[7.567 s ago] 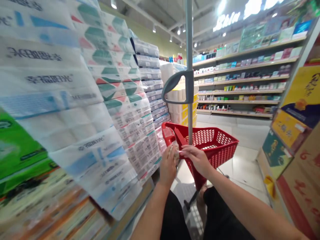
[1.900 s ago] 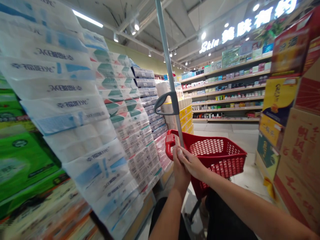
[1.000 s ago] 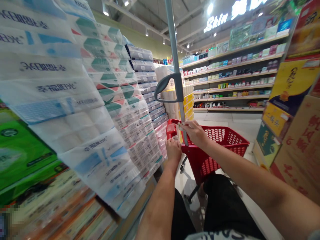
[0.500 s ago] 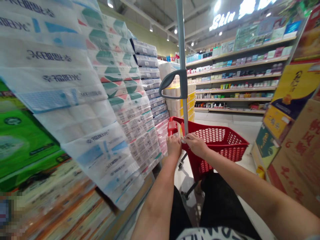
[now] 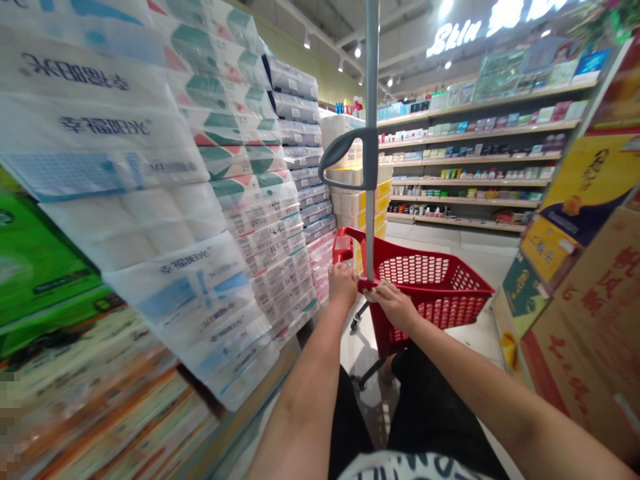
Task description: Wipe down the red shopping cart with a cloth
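Note:
A red plastic shopping cart [image 5: 430,297] with perforated basket walls stands just ahead of my legs. My left hand [image 5: 343,285] is closed around its red handle, at the left corner of the basket. Beside it, my right hand [image 5: 396,305] is closed on the near rim, with bent fingers; its fingertips are partly hidden, and a small pale patch there is too small to name. A tall grey pole [image 5: 371,220] rises from the cart between my hands and carries a dark grey loop grip [image 5: 350,160], which neither hand touches.
Wrapped tissue packs [image 5: 165,193] are stacked high close on the left, with green packs [image 5: 45,267] nearer me. Printed cartons [image 5: 590,293] line the right side. Shelves of small boxes and bottles [image 5: 480,157] stand across the far end. Pale floor [image 5: 450,237] shows beyond the cart.
The near stacks have slid left and nearer in view. My right hand has shifted slightly down and right, away from the pole's foot. Both hands stay at the cart.

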`<control>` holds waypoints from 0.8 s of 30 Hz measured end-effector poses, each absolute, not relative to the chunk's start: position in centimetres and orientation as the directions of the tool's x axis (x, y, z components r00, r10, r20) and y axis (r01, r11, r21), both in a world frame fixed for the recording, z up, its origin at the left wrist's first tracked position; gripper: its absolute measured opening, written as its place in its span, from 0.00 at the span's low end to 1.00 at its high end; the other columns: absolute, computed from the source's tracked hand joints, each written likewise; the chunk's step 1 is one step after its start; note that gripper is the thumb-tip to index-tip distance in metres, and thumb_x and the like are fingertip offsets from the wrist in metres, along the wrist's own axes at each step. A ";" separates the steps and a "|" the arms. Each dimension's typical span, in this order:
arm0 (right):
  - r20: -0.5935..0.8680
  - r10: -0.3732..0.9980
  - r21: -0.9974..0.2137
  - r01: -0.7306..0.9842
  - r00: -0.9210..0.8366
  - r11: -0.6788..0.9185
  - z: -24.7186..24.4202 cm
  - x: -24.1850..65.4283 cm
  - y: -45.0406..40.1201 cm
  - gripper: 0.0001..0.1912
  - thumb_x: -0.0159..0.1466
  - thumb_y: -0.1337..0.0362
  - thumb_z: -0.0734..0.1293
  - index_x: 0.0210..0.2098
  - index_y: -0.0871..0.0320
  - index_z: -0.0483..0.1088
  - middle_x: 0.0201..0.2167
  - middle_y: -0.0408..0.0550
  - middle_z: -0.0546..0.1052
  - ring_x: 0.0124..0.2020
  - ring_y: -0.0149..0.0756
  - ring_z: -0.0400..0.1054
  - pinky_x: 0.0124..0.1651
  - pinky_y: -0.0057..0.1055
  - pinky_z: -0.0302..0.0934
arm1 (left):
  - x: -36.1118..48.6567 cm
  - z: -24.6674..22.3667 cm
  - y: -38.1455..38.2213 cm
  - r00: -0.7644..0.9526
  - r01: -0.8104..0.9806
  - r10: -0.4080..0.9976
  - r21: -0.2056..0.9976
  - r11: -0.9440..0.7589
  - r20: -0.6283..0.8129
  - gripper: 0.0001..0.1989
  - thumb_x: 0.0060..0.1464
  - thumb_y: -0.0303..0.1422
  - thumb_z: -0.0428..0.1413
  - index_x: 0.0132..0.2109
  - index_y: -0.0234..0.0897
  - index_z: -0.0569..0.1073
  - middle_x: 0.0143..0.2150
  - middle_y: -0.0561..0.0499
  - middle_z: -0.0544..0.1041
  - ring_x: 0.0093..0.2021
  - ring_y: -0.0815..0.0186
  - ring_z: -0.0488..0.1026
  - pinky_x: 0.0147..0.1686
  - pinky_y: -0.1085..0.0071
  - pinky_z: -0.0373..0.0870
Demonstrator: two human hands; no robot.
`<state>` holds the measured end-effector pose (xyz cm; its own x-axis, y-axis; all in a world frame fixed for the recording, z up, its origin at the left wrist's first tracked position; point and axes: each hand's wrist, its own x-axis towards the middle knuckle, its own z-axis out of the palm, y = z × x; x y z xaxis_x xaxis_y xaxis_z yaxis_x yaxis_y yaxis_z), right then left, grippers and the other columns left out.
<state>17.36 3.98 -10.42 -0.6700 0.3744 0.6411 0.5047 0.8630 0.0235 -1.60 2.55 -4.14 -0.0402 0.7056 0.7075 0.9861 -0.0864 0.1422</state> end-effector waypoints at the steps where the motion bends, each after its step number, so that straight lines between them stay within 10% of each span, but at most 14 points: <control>1: 0.617 0.391 0.027 0.515 -0.683 0.857 -11.3 17.5 3.9 0.20 0.67 0.71 0.56 0.54 0.52 0.70 0.47 0.51 0.73 0.54 0.42 0.62 0.54 0.38 0.65 | -1.6 -4.2 2.6 -0.038 0.986 0.702 0.141 -0.090 0.711 0.14 0.61 0.29 0.47 0.31 0.36 0.75 0.37 0.44 0.75 0.47 0.57 0.65 0.54 0.58 0.60; 10: 0.715 0.332 0.107 0.566 -0.615 0.817 -14.0 15.8 4.2 0.18 0.67 0.71 0.57 0.52 0.58 0.72 0.45 0.53 0.75 0.48 0.41 0.64 0.55 0.37 0.62 | -1.8 -4.7 2.9 -0.041 0.982 0.641 0.150 -0.116 0.766 0.13 0.60 0.29 0.50 0.28 0.38 0.72 0.34 0.47 0.71 0.44 0.58 0.65 0.50 0.58 0.63; 16: 0.624 0.372 0.127 0.559 -0.687 0.819 -18.4 16.6 4.1 0.16 0.65 0.73 0.60 0.45 0.54 0.75 0.37 0.49 0.76 0.40 0.39 0.66 0.38 0.32 0.64 | -1.8 -5.0 3.0 -0.052 0.974 0.608 0.174 -0.144 0.792 0.11 0.60 0.28 0.50 0.28 0.39 0.71 0.35 0.47 0.70 0.44 0.58 0.64 0.51 0.57 0.63; 24: 0.711 0.379 0.073 0.599 -0.592 0.798 -17.6 16.2 4.2 0.18 0.67 0.71 0.60 0.53 0.52 0.72 0.41 0.50 0.76 0.43 0.39 0.65 0.45 0.33 0.63 | -1.6 -4.7 2.9 -0.074 0.968 0.611 0.205 -0.147 0.788 0.12 0.59 0.27 0.50 0.27 0.38 0.70 0.35 0.47 0.69 0.44 0.58 0.65 0.51 0.56 0.64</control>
<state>16.23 4.24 -17.56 -0.5918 0.3792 0.7114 0.5985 0.7978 0.0726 -1.57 2.87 -4.67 -0.0743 0.6114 0.7878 0.9677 -0.1467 0.2051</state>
